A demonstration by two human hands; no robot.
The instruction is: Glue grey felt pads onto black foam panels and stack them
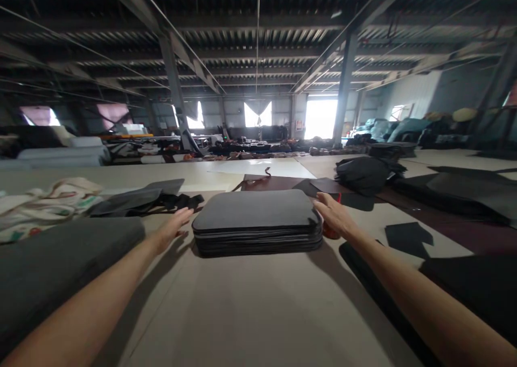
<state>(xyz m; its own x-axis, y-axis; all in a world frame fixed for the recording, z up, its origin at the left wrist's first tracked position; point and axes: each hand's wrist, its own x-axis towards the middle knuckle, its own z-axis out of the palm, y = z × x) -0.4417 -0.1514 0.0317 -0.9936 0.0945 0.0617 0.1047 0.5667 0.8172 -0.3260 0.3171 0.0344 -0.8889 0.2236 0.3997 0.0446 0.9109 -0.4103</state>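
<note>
In front of me a neat stack of dark grey fabric pieces (258,216) with rounded corners lies flat on the pale table (242,313). My left hand (173,228) is held just off the stack's left side, fingers stretched forward and a small gap between. At the other side my right hand (330,211) is at the stack's right edge, its fingers extended; whether the fingertips touch the fabric is hard to make out. Partly hidden below that hand is a small orange-red object (332,231). Neither hand is gripping a piece.
A thick grey stack (72,265) stands on the left, with a printed cream cloth (52,205) behind it. On the right lie a bunched black bundle (363,174), dark scraps (407,237) and larger black sheets (476,286). Brown material (278,182) lies beyond the middle stack.
</note>
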